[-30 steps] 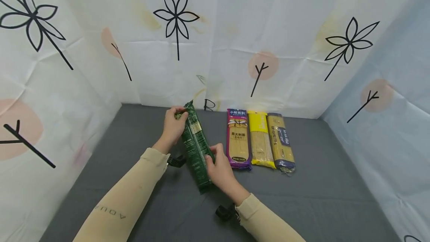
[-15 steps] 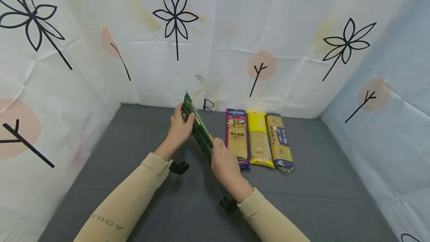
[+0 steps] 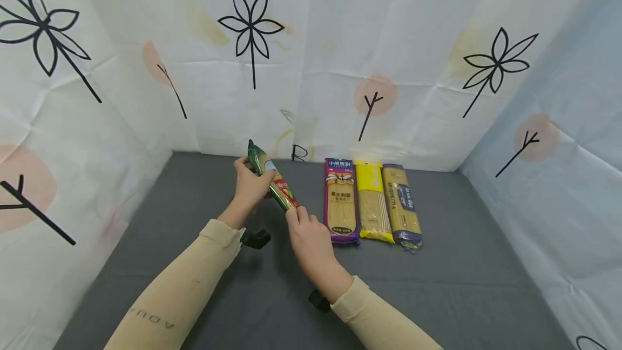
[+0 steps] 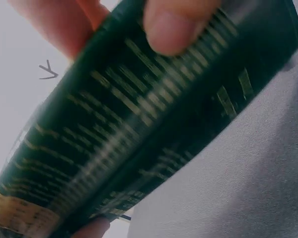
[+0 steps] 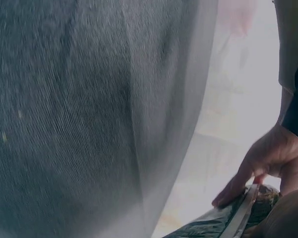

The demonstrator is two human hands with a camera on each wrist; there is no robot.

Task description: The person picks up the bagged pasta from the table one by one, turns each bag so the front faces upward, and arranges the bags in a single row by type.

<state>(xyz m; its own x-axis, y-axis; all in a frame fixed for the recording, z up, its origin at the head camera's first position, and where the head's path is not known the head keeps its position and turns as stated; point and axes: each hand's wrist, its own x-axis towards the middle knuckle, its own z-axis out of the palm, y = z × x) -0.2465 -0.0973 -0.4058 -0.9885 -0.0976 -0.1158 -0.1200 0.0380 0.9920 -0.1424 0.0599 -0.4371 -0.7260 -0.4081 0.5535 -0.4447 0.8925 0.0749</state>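
A long green pasta packet (image 3: 269, 169) with a red and white label is held slanted above the grey cloth, its upper end leaning left. My left hand (image 3: 248, 188) grips it near the upper end, thumb on one side and fingers round the other. My right hand (image 3: 313, 242) holds the lower end, which its fingers mostly hide. In the left wrist view, the dark green back of the packet (image 4: 104, 114), with pale printed lines, fills the middle, a thumb (image 4: 171, 29) pressing it. The right wrist view shows the left hand (image 5: 268, 158) on the packet (image 5: 213, 225).
To the right, three pasta packs lie side by side: a purple one (image 3: 342, 201), a yellow one (image 3: 374, 204) and a blue-labelled spaghetti pack (image 3: 402, 204). The grey cloth (image 3: 437, 285) meets a patterned white curtain (image 3: 316, 42) at the back and sides.
The green packet has been turned over: its printed back faced the head view, then its narrow edge, and now its red label shows. Both hands shifted slightly left with it.
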